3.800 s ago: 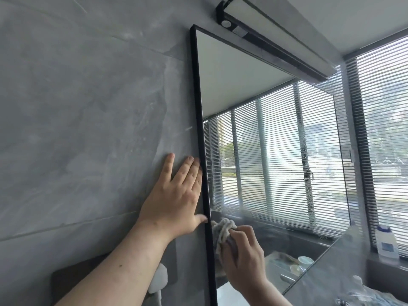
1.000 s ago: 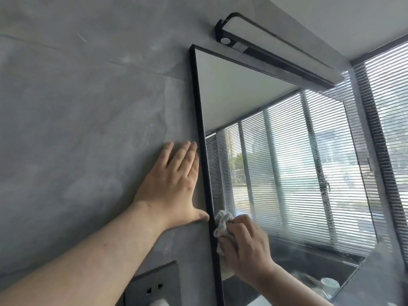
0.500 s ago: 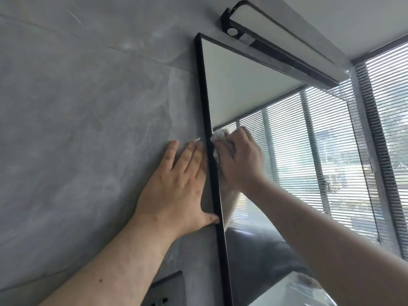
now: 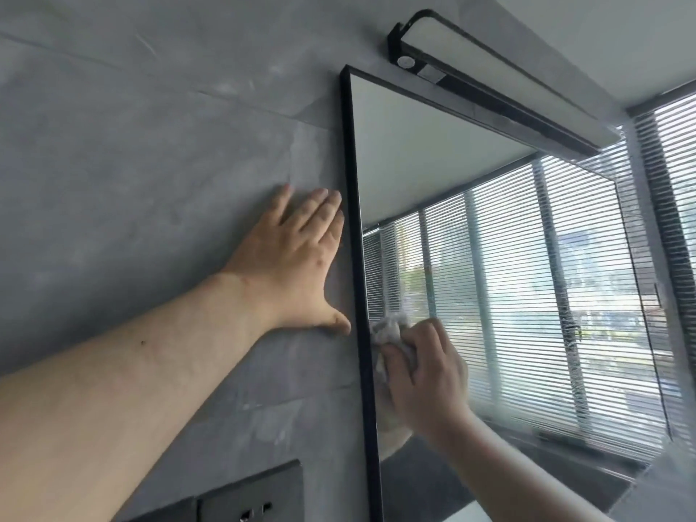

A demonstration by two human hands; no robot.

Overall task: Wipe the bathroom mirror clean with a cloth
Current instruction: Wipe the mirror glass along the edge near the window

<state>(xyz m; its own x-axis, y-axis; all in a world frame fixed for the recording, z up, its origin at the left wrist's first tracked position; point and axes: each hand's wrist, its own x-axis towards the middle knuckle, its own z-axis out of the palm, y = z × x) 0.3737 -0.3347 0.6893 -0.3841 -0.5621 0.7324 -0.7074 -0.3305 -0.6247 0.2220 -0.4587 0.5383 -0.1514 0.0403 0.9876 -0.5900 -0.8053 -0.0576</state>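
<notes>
We've got the right hand (image 4: 425, 374) bunched around a pale cloth (image 4: 388, 327), fingers curled over it and pushing it flat against the mirror (image 4: 433, 145). The cloth sits tight by the mirror's left edge, just inside the black frame (image 4: 356, 258), roughly halfway down the part we can see, with a crumpled tuft poking out above the knuckles. Over on the other side of the frame, our left hand (image 4: 293, 258) is spread flat on the grey wall (image 4: 132, 163), fingers straight and close together, holding nothing; its thumb tip and first finger lie right beside the frame. The glass reflects window blinds, with a hazy streak rising above the cloth. A long lamp (image 4: 489, 77) is mounted on the wall above the mirror's top edge, and a dark socket plate (image 4: 256, 495) sits low on the wall, under the left forearm.
</notes>
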